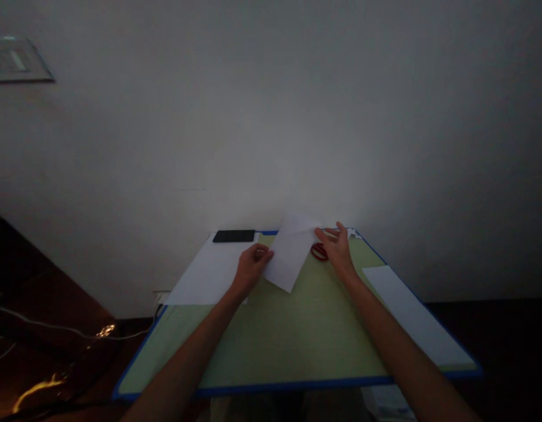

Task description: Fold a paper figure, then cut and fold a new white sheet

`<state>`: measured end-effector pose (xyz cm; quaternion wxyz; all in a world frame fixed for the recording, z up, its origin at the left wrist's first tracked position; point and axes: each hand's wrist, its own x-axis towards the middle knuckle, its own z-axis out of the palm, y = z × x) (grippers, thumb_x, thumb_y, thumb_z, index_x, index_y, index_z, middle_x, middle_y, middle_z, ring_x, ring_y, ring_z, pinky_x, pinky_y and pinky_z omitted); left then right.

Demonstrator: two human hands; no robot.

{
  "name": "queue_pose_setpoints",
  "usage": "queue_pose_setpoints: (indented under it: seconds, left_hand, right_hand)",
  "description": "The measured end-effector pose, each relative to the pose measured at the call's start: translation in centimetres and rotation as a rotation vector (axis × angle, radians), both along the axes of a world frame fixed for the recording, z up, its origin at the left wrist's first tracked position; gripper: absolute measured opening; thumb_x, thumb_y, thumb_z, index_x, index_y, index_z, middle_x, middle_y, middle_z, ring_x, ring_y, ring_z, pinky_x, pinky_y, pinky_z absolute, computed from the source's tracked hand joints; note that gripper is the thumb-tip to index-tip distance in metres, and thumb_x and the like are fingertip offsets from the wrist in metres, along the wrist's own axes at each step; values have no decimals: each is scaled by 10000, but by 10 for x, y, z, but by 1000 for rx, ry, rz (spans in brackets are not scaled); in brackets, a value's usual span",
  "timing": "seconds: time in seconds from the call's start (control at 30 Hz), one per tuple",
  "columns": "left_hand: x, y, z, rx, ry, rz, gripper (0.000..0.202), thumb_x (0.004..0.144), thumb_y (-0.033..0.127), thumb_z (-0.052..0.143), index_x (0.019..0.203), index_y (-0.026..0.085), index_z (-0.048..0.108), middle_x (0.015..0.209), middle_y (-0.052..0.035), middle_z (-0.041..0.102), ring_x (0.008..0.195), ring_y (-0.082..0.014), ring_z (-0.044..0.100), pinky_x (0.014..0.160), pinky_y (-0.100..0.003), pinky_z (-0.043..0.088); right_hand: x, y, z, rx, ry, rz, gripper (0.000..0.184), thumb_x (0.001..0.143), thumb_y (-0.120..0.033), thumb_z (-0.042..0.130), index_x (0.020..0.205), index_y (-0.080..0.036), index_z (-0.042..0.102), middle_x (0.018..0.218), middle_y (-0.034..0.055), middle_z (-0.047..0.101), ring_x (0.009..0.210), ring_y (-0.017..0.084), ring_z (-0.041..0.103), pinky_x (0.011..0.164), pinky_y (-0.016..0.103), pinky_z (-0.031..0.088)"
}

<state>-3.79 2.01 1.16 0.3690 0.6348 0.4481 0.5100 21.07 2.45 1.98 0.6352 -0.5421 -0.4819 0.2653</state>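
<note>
A white sheet of paper (291, 255) lies tilted near the far middle of a green board with a blue edge (275, 334). My left hand (252, 265) grips the sheet's left edge with closed fingers. My right hand (336, 246) rests at the sheet's upper right corner with its fingers stretched out. Red scissors (318, 252) lie on the board just under my right hand, partly hidden by it.
A larger white sheet (205, 275) lies on the board's left side and a long white strip (414, 313) on its right. A black phone (233, 236) lies at the far left corner. A pale wall stands behind. Cables (55, 331) run over dark furniture at left.
</note>
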Motion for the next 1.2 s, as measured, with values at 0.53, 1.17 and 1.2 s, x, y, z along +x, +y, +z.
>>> queue_pose_setpoints:
  seconds: [0.53,1.17,1.2]
  left_hand:
    - [14,-13,-1,-287,-132,-105,469,685,586,763,875,177,631,622,13,622,528,-121,529,484,-214,351]
    - [12,-14,0,-388,-238,-154,500,657,563,814,890,210,548,729,-3,675,556,-146,620,486,-223,441]
    - [12,-14,1,-415,-251,-152,489,672,564,807,897,209,558,762,-11,681,579,-152,636,498,-231,456]
  right_hand:
    - [-33,-2,-27,-64,261,485,366,619,-322,819,943,-192,711,972,64,779,822,245,706,747,363,550]
    - [-29,-10,-18,116,-202,423,226,781,-342,722,951,-202,773,1016,85,781,939,263,712,825,413,577]
    - [-29,-11,-18,180,-259,425,224,820,-325,684,996,-221,775,1067,79,773,997,258,701,866,414,566]
